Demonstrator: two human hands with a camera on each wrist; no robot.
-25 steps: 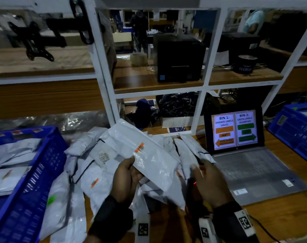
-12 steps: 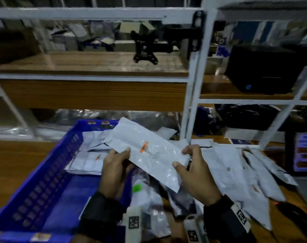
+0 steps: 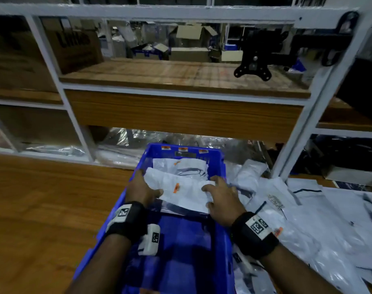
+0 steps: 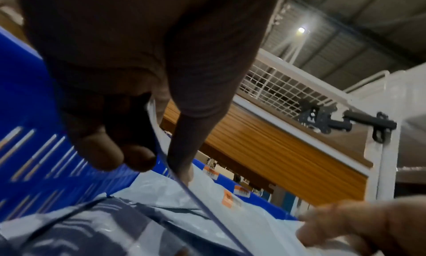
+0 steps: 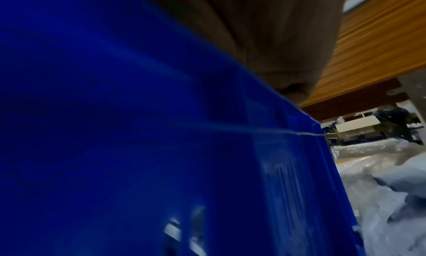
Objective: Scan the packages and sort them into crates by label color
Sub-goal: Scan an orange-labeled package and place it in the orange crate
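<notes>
- Dim, bluish light is seen throughout.
- A ceiling lamp (image 4: 301,30) flares in the left wrist view.
- Frame edges are bent.
- The right wrist view is smeared by blur.

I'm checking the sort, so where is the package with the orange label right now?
In the head view, the orange-labelled package sits centre frame inside the blue crate, held between the left hand and right hand.
</notes>
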